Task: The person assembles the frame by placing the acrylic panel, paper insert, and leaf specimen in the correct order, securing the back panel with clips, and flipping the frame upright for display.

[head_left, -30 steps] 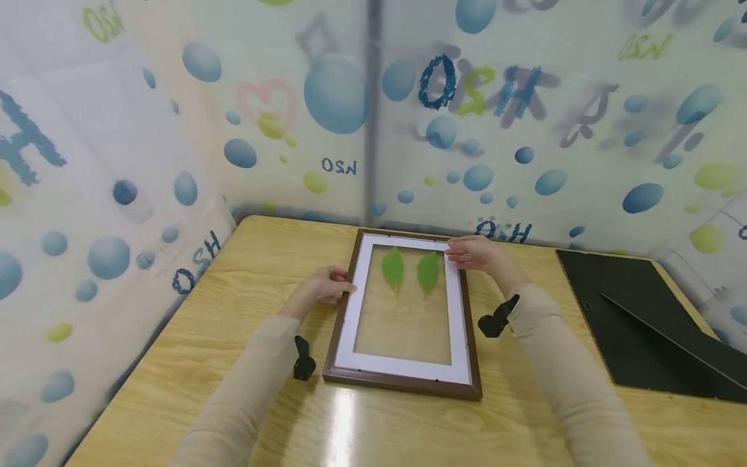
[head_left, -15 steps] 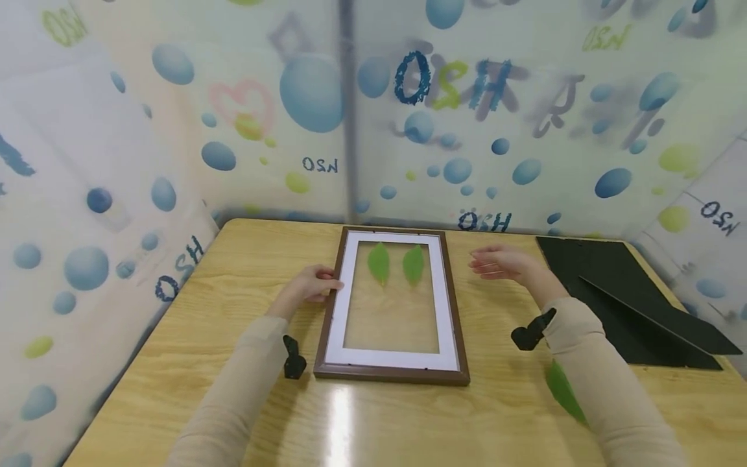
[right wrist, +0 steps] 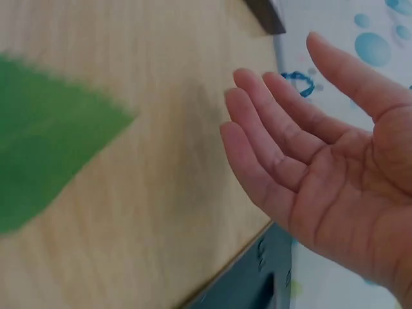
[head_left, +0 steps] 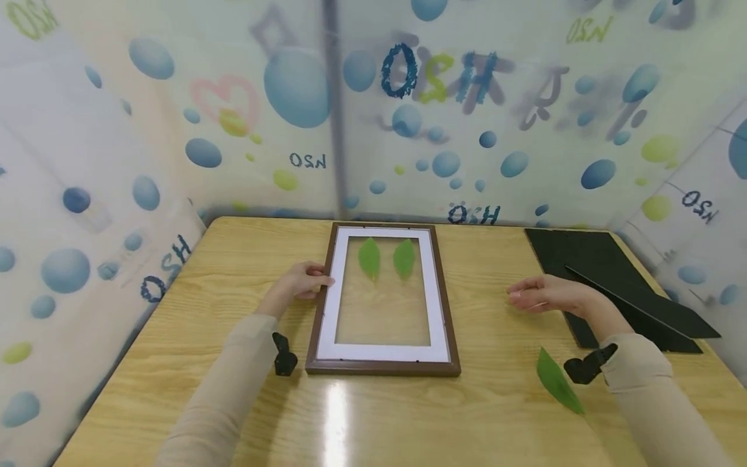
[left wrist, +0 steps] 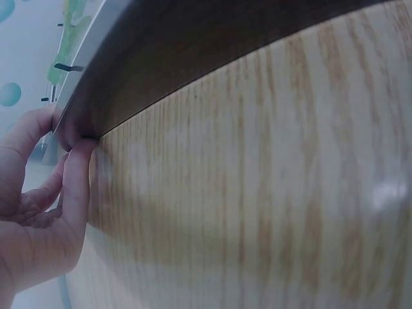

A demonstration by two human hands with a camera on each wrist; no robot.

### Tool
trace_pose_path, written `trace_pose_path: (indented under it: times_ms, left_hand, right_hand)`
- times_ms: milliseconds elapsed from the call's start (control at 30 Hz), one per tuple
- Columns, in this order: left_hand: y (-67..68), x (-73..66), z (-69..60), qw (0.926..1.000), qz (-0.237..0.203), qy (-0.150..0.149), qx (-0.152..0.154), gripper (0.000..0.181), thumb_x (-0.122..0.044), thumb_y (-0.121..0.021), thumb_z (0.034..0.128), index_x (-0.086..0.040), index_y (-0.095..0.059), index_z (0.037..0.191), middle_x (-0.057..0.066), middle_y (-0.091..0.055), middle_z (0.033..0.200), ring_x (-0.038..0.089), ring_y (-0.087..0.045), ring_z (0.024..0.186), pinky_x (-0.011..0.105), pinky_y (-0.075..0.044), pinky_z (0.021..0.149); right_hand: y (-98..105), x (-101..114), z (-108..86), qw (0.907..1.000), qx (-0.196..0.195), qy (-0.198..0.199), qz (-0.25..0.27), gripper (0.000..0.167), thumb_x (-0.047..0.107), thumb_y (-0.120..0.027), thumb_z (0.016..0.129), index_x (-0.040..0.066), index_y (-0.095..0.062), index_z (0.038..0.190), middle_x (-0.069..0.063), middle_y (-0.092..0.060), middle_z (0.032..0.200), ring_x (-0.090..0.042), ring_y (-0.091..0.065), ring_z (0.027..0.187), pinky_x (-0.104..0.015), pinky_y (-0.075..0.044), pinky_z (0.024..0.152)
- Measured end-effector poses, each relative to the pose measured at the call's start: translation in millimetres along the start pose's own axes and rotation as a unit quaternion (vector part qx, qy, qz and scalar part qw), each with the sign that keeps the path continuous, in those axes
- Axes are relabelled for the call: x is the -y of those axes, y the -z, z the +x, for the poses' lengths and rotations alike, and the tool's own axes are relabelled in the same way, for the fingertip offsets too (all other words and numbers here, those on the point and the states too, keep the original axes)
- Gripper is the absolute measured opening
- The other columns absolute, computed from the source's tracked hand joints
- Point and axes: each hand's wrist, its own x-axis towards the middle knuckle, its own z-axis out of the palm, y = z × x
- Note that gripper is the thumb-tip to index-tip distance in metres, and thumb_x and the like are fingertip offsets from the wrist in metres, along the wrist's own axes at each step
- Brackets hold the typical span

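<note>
A brown picture frame [head_left: 382,368] with a white mat and a see-through middle lies on the table. Two green leaves [head_left: 369,258] show side by side near its far end. My left hand [head_left: 297,282] holds the frame's left edge; in the left wrist view the thumb is on top and a finger is low against the side. Nothing is in my right hand [head_left: 554,295], whose fingers are loosely bent above the table, right of the frame. Below that hand lies a third leaf [head_left: 559,383], large and green in the right wrist view.
A black backing board [head_left: 589,253] with its stand flap [head_left: 648,301] raised lies at the right, partly behind my right hand. A patterned curtain [head_left: 443,130] stands along the wooden table's [head_left: 245,250] back and left sides.
My right hand has left the frame's right edge and moved right, toward the third leaf and the backing board. My left hand stays at the frame. The head view has turned rightward.
</note>
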Motion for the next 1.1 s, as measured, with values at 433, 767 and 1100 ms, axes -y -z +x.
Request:
trace_pose_path:
  times_ms: [433,767,1100]
  left_hand:
    - [6.1,0.3,0.8,1.0,0.0,0.002,-0.003,0.063,-0.022,-0.061,0.087,-0.004,-0.032,0.139,0.018,-0.037,0.138,0.028,-0.047,0.118,0.034,-0.049,0.094]
    - [4.0,-0.4,-4.0,0.9999,-0.01,-0.001,-0.003,0.063,-0.021,-0.062,0.0868,-0.002,-0.032,0.139,0.018,-0.037,0.137,0.028,-0.048,0.116,0.036,-0.048,0.095]
    - [0.8,1.6,-1.7,0.9999,-0.012,0.0,0.002,0.063,-0.022,-0.062,0.0866,-0.003,-0.032,0.139,0.018,-0.037,0.137,0.03,-0.046,0.12,0.037,-0.047,0.096]
  right_hand:
    - [-8,-44,-34.8,0.9952,0.081,0.054,0.001,0.052,0.017,-0.053,0.092,-0.011,-0.035,0.133,-0.015,-0.054,0.126,0.0,-0.057,0.102,-0.024,-0.051,0.084]
    - [-18,-56,-42.3,0.9682,0.194,0.147,0.057,0.048,0.001,-0.052,0.09,-0.015,-0.032,0.13,0.0,-0.057,0.108,-0.004,-0.057,0.093,-0.019,-0.05,0.08]
    - [-18,-57,-44.1,0.9711,0.184,0.138,0.063,0.042,0.002,-0.05,0.091,-0.018,-0.035,0.126,0.003,-0.065,0.098,-0.005,-0.061,0.086,-0.02,-0.051,0.077]
